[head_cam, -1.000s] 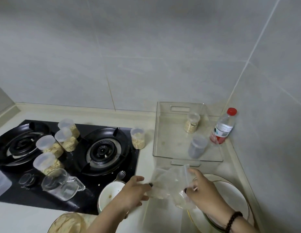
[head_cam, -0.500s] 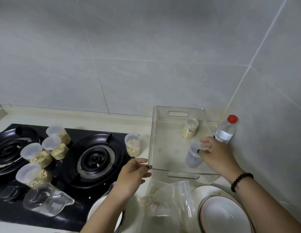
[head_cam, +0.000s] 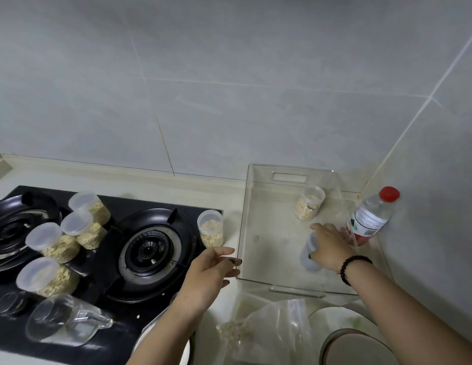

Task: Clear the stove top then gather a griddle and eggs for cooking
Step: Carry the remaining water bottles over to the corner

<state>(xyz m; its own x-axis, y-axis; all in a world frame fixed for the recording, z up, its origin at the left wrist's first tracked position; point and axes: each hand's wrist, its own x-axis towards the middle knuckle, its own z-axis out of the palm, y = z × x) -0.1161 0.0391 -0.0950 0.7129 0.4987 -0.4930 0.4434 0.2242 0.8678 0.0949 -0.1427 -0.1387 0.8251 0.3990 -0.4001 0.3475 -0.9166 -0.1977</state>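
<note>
The black glass stove (head_cam: pixel 140 322) is lying left of the fingers, four lidded oat jars (head_cam: pixel 54 243) crowding it. Since half a second ago the left hand (head_cam: pixel 207 272) is hovering slightly farther forward, fingers loose and holding nothing. The right hand (head_cam: pixel 328 246) is still curling round the small cloudy cup (head_cam: pixel 310 255) inside the clear plastic tray (head_cam: pixel 269 233), beside another oat jar (head_cam: pixel 310 206). A crumpled bag (head_cam: pixel 269 330) is lying below the wrists on the table (head_cam: pixel 227 185).

Your arms are bare to past the elbows with no sleeves showing, your right wrist wears a bracelet (head_cam: pixel 353 267) of round black beads, and your left hand (head_cam: pixel 207 275) shows dark-painted fingernails.
</note>
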